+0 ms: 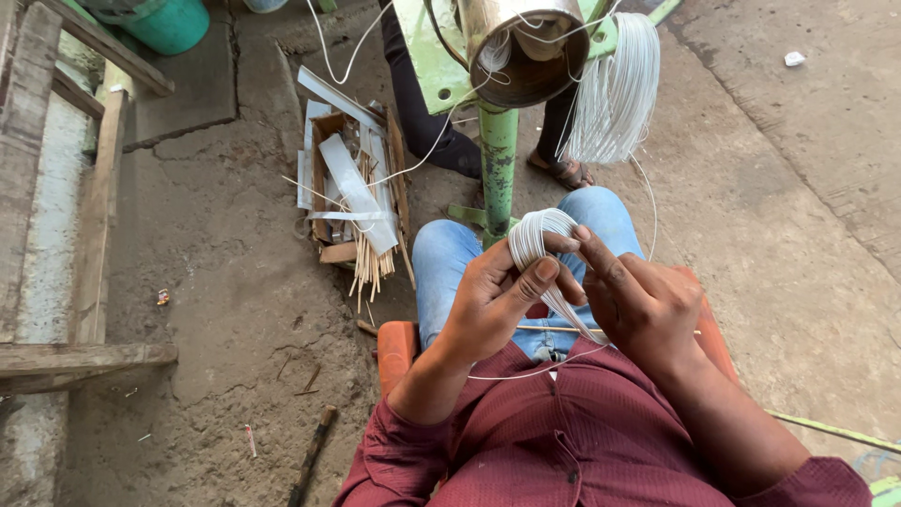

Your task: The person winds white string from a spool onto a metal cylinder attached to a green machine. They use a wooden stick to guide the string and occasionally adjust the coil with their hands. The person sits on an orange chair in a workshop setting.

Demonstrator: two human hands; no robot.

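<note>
I sit on an orange stool (395, 349) in blue jeans and a maroon shirt. My left hand (495, 299) grips a looped bundle of white cord (539, 235) above my lap, thumb pressed across the loops. My right hand (640, 305) pinches the same bundle from the right side, fingertips on the strands. A thin wooden stick (554, 329) lies across my lap under the hands. One loose white strand runs up from the bundle toward a hank of white cord (615, 89) hanging on the green machine.
A green metal stand (497, 155) with a steel drum (526, 42) rises just ahead of my knees. Another person's legs and sandalled foot (563, 171) are behind it. A cardboard box of sticks and white strips (357, 192) sits at left. Wooden planks (89, 355) border the left side.
</note>
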